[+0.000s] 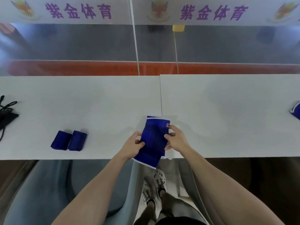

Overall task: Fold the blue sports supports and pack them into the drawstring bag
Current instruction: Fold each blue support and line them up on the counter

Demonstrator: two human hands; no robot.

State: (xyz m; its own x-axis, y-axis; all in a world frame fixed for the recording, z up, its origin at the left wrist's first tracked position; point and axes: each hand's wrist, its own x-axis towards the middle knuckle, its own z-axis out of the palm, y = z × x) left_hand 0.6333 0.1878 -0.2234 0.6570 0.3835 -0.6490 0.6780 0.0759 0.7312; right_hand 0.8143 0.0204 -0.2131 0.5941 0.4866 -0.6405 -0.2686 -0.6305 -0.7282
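Note:
A long blue sports support (154, 140) with white edging lies at the near edge of the white table, its lower end hanging over the edge. My left hand (134, 145) grips its left side and my right hand (176, 138) grips its right side. Two folded blue supports (69, 140) lie side by side on the table to the left. The black drawstring bag (7, 116) sits at the far left edge, its cords spread out. Another blue support (296, 112) peeks in at the far right edge.
Two white tabletops (227, 103) meet at a seam near the middle. Behind them runs a glass partition with purple lettering, and an orange strip of floor beyond it. My legs and light shoes show below the table edge.

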